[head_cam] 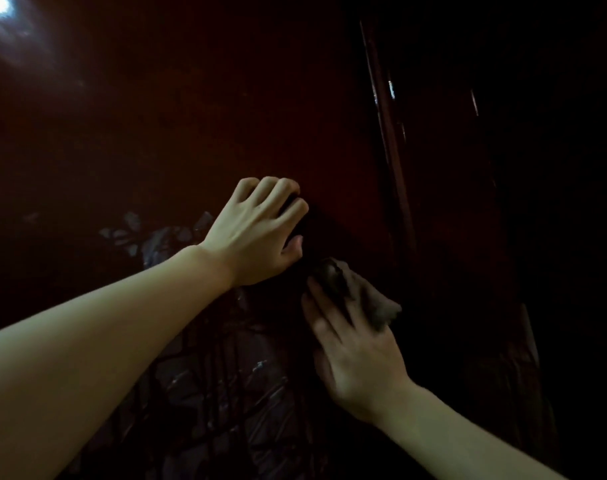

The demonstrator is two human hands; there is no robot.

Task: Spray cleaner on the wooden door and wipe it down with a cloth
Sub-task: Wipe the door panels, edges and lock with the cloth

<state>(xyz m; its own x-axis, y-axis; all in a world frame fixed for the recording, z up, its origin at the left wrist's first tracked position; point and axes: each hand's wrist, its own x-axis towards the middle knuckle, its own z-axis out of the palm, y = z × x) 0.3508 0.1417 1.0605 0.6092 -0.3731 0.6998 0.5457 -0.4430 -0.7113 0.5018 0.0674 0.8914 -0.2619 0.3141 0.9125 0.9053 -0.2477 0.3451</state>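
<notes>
Door (198, 109) wood fills nearly the whole view, a dark reddish-brown panel with a glossy finish, dim apart from a bright glare of light in its upper left corner. Nearest the camera, the right hand (357, 355) lies low against the door with its fingers (324, 299) spread and pressing a dark brownish cloth (361, 296) onto the wood; the cloth bunches out past the fingertips. Just above it, the left hand (253, 233) is also on the door, fingers curled around something dark that cannot be made out. Below and left of the hands the glossy wood mirrors a patterned, greyish shape. To the right runs a raised vertical moulding (388, 140) with thin highlights, and beyond it the view falls into darkness. No writing or label is readable anywhere.
</notes>
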